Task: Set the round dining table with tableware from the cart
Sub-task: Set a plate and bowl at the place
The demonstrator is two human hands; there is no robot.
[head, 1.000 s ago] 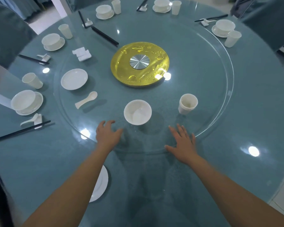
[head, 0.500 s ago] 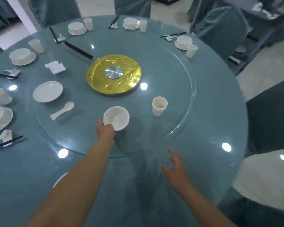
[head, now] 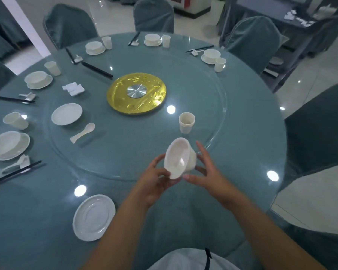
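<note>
A plain white ceramic bowl (head: pixel 180 159) between the fingers (head: pixel 203 152); beyond them a shiny gold disc with silver centre (head: pixel 136 93). Round table (head: pixel 242 117) is muted teal cloth under glass; black chopsticks (head: pixel 97 70) farther off.

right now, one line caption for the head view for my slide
Both hands lift a tilted white bowl above the round table, an empty saucer waiting near the left hand.
</note>
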